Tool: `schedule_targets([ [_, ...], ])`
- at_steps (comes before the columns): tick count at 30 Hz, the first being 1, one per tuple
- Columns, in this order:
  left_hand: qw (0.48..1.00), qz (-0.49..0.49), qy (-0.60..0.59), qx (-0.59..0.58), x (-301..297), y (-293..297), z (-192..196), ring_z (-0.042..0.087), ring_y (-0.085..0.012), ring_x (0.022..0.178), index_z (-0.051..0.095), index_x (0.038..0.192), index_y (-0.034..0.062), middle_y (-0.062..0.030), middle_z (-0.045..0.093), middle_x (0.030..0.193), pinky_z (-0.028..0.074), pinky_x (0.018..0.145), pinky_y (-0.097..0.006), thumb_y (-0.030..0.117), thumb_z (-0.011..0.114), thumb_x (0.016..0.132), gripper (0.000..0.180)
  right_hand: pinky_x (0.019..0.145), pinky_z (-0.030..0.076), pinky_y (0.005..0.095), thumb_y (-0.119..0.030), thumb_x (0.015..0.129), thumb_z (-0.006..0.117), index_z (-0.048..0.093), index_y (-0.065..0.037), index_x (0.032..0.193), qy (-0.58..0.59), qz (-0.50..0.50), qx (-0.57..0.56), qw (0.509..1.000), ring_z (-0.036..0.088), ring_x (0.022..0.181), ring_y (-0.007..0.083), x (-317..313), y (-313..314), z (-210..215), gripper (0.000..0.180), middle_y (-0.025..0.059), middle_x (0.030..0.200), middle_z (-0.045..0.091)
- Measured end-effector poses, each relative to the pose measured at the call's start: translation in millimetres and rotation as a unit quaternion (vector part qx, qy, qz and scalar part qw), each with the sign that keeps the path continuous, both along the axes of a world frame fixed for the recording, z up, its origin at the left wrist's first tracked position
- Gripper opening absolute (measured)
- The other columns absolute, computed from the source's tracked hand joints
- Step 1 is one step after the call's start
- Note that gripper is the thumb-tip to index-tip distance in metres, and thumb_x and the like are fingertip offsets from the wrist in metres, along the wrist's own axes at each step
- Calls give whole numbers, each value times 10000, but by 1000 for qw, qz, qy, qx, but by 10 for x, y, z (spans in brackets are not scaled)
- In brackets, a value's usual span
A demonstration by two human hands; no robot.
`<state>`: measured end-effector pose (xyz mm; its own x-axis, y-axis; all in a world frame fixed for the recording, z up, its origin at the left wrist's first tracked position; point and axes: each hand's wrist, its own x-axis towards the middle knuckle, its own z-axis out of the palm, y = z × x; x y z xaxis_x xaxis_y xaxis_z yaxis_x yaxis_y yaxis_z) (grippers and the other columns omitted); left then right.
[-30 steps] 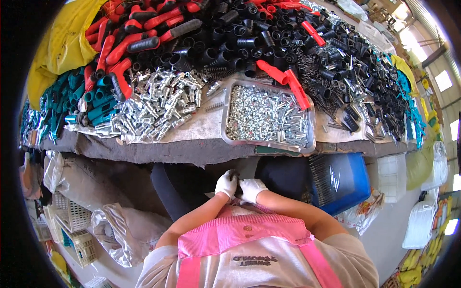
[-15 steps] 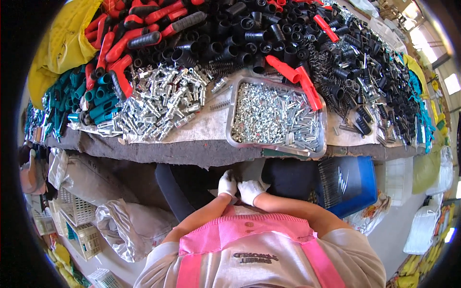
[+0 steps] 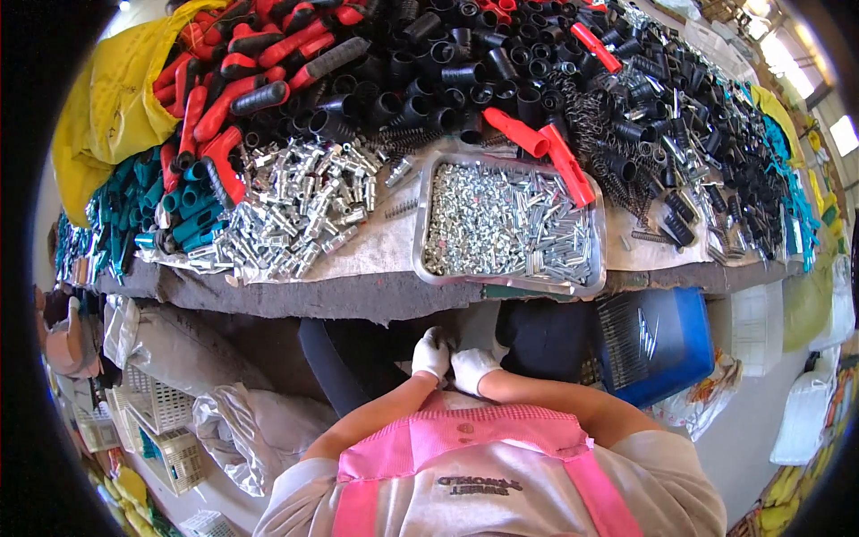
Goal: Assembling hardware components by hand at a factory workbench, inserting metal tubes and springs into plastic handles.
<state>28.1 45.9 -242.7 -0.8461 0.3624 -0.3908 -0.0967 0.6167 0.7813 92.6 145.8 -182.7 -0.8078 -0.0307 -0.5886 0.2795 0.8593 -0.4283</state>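
Observation:
Both my hands wear white gloves and meet in my lap, below the table's front edge [image 3: 358, 295]. My left hand [image 3: 431, 353] and my right hand [image 3: 472, 367] touch each other with curled fingers. Whatever lies between them is hidden. Straight above them on the table is a metal tray [image 3: 419, 242] full of small silver pins and screws [image 3: 501, 224]. Left of the tray lies a loose heap of shiny metal fittings [image 3: 295, 206].
Red grips [image 3: 224, 80], black tubes [image 3: 447, 72], teal grips [image 3: 179, 215] and dark springs [image 3: 617, 179] cover the table. A yellow sack [image 3: 107, 107] sits far left. Under the table are a blue crate [image 3: 653, 345], white baskets [image 3: 161, 421] and a plastic bag [image 3: 242, 430].
The view has tilted, so the table sits a little lower in the picture. My hands have stayed together in my lap, with only small finger movement.

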Motion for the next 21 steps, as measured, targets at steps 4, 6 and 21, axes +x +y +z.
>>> schedule_targets([
  [4, 999, -28, 31, -20, -45, 48, -181, 546, -395, 975, 557, 1062, 30, -242, 584, 1015, 453, 815, -415, 183, 487, 833, 284, 705, 504, 440, -288, 750, 556, 662, -46, 861, 0, -2, 30, 1000, 637, 794, 335, -45, 45, -123, 287, 191, 855, 646],
  [6, 996, -47, 60, -40, -25, 85, -226, 554, -389, 970, 562, 1056, 25, -243, 589, 1003, 456, 811, -412, 197, 503, 826, 294, 714, 507, 434, -265, 750, 554, 669, -48, 863, -14, 2, 25, 1000, 640, 814, 323, -17, 72, -70, 270, 183, 879, 649],
  [21, 999, 33, -8, -15, -7, -1, -199, 574, -366, 966, 578, 1066, 26, -221, 608, 1000, 460, 809, -383, 161, 494, 831, 284, 720, 502, 436, -233, 743, 529, 671, -49, 865, -10, 6, 33, 999, 635, 818, 328, -108, 8, -115, 262, 198, 873, 644],
])
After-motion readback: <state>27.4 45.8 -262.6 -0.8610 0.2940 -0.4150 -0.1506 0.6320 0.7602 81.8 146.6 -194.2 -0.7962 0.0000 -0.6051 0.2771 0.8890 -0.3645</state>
